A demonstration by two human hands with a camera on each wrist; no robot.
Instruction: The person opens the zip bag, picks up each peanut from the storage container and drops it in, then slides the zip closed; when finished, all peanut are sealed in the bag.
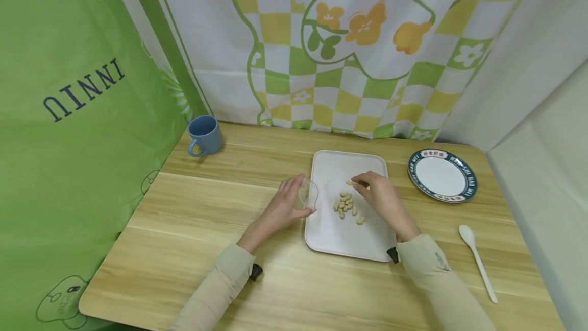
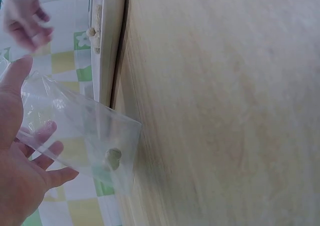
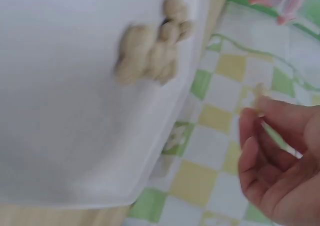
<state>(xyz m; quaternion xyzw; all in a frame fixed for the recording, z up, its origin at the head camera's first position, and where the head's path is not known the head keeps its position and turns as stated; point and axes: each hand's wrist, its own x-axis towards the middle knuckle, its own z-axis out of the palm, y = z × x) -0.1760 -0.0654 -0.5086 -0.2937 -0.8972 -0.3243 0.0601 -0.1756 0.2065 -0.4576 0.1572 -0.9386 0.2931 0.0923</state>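
My left hand (image 1: 284, 204) holds a clear plastic bag (image 1: 311, 194) by its mouth, over the left edge of the white tray (image 1: 328, 236). One peanut (image 2: 113, 158) lies low in the bag, seen in the left wrist view. Above the tray, my right hand (image 1: 382, 197) pinches a single peanut (image 3: 260, 92) between thumb and fingertips. A small pile of peanuts (image 1: 343, 204) sits mid-tray, just below and left of that hand, with one lone peanut (image 1: 360, 220) apart from the pile.
A blue mug (image 1: 206, 136) stands at the table's back left corner. Right of the tray are a plate with a dark patterned rim (image 1: 415, 180) and a white spoon (image 1: 478, 259). A checked curtain (image 1: 353, 101) hangs behind the wooden table (image 1: 184, 229).
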